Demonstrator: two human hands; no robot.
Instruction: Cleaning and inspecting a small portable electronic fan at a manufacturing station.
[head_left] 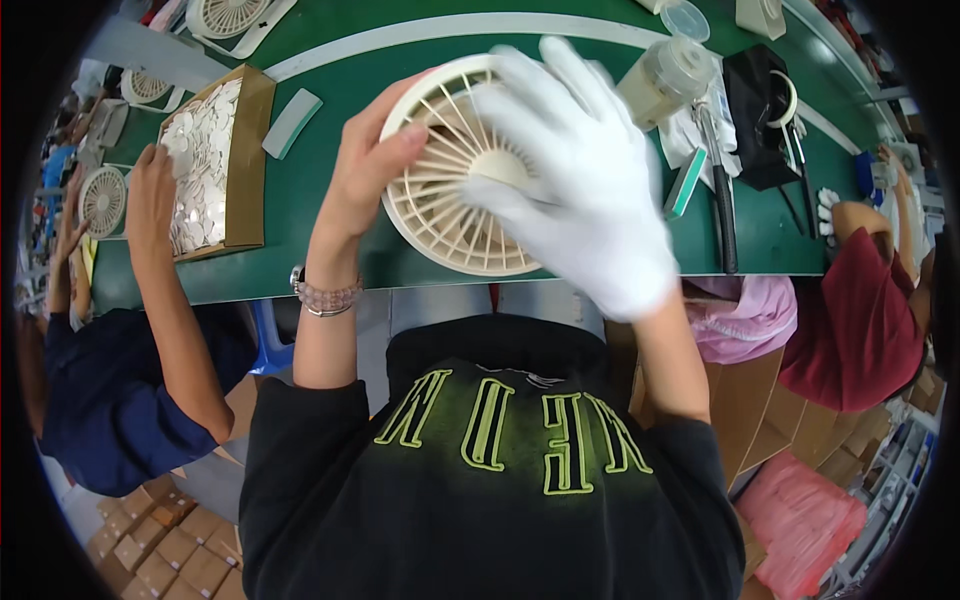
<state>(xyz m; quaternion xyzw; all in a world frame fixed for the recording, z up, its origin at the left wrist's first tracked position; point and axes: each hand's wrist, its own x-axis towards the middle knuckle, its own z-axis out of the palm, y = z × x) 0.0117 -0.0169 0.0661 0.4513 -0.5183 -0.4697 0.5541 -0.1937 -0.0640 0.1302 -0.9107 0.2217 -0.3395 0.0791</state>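
A round cream fan grille (pixel 440 215) with radial ribs lies tilted over the green table (pixel 330 200). My left hand (pixel 368 165), bare with a bead bracelet at the wrist, grips its left rim, thumb on the ribbed face. My right hand (pixel 580 175) wears a white glove and lies spread over the grille's hub and right side, fingers apart and pressing on it. The grille's right edge is hidden under the glove.
A cardboard box (pixel 245 165) of small white round parts stands at left, with a co-worker's hand (pixel 150 190) beside it. A cream motor part (pixel 665 80), black tool holder (pixel 760 110) and hand tools lie at right. Another person in red (pixel 860 310) sits at right.
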